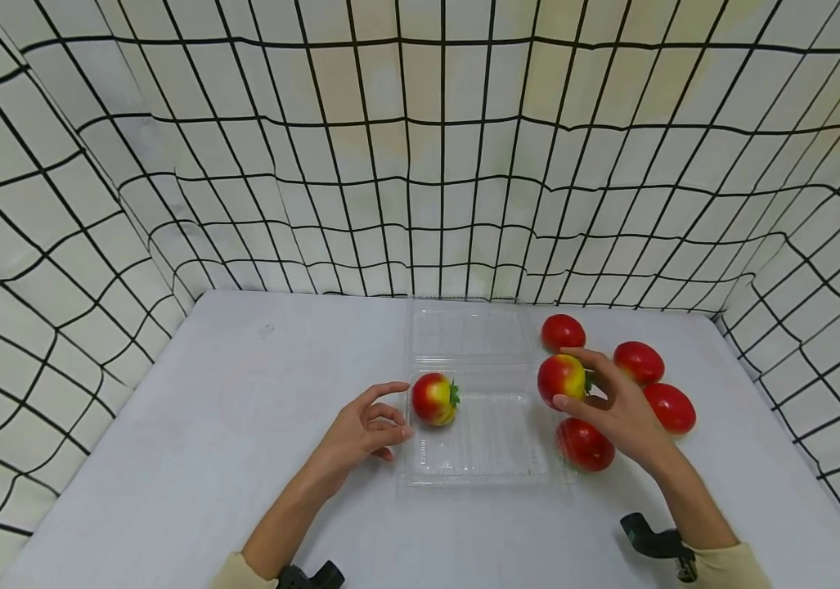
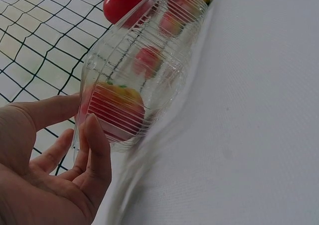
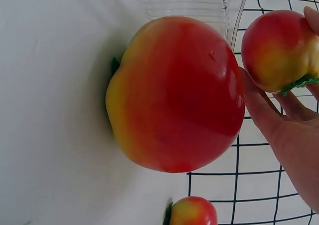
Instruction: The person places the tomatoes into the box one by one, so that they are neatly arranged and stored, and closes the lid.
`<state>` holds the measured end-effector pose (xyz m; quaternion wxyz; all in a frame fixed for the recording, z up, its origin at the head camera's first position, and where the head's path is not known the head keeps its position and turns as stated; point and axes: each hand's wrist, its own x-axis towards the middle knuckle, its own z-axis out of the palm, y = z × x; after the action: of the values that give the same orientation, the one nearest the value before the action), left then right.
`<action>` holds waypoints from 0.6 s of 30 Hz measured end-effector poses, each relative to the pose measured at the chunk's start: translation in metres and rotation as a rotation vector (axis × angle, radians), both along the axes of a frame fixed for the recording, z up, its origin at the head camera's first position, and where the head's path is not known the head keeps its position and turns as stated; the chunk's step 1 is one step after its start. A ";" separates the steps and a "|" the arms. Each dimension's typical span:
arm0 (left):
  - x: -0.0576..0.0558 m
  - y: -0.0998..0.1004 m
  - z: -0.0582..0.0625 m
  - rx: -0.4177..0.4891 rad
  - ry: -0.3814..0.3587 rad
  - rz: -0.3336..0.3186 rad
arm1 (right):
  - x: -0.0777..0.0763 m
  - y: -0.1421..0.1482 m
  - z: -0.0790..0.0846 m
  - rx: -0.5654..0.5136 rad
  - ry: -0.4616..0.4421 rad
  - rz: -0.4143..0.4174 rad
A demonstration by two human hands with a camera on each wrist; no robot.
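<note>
now my right hand [image 1: 618, 402] pinches a red-yellow fruit [image 1: 558, 379] near the right edge of the clear tray [image 1: 489, 442], while my left hand [image 1: 359, 427], relaxed, touches the tray's left wall. i should guide the fruit down softly, without pushing the tray.

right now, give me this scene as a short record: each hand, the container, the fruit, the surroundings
left hand: touching the near-left side of the container
right hand: holding a red-yellow fruit by the container's right side
container: clear, lid open on the far side
inside: one red-yellow fruit with green leaves, at the left
loose: four fruits, right of the container
surface: white table
behind: black grid netting
</note>
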<state>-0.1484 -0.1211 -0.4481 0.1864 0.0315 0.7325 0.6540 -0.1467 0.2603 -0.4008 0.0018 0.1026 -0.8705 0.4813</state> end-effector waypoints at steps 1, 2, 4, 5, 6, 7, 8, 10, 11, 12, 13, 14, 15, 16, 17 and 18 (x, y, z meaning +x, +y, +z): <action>0.000 0.000 0.000 0.001 -0.001 0.001 | 0.000 -0.001 0.000 -0.006 -0.001 0.004; 0.000 0.000 0.000 0.001 -0.003 0.003 | 0.000 -0.001 0.000 -0.007 0.002 0.008; 0.000 0.000 0.001 0.000 -0.003 0.006 | 0.000 -0.002 0.000 -0.014 0.009 0.018; 0.000 0.000 0.001 0.000 -0.003 0.007 | 0.000 -0.003 0.000 -0.013 0.012 0.019; 0.000 0.000 0.001 -0.001 -0.004 0.009 | 0.000 -0.003 0.000 -0.009 0.016 0.019; 0.001 0.000 0.001 -0.001 -0.003 0.009 | 0.000 -0.003 0.000 -0.005 0.016 0.018; 0.001 0.000 0.001 -0.002 -0.003 0.008 | 0.000 -0.004 0.000 0.000 0.015 0.016; 0.000 0.000 0.001 -0.002 -0.005 0.008 | 0.001 -0.005 0.000 0.008 0.009 0.014; 0.000 0.000 0.001 -0.004 -0.004 0.008 | 0.001 -0.005 0.000 0.009 0.004 0.014; 0.000 0.000 0.001 -0.003 -0.003 0.006 | 0.001 -0.006 0.001 0.006 0.000 0.016; 0.000 0.000 0.001 -0.002 -0.003 0.005 | 0.001 -0.006 0.001 0.004 -0.005 0.019; 0.000 0.000 0.002 -0.004 -0.002 0.003 | 0.001 -0.007 0.002 0.001 -0.010 0.022; 0.000 0.001 0.002 -0.004 -0.003 0.004 | 0.001 -0.007 0.002 -0.003 -0.014 0.027; 0.000 0.001 0.002 -0.005 -0.003 0.004 | 0.001 -0.008 0.002 -0.007 -0.016 0.031; 0.000 0.001 0.002 -0.007 -0.002 0.002 | 0.001 -0.009 0.002 -0.009 -0.017 0.035; 0.000 0.001 0.002 -0.005 -0.003 0.002 | 0.001 -0.009 0.002 -0.011 -0.016 0.040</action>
<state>-0.1481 -0.1202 -0.4465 0.1869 0.0293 0.7340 0.6522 -0.1460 0.2509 -0.3984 -0.0141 0.1159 -0.8656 0.4869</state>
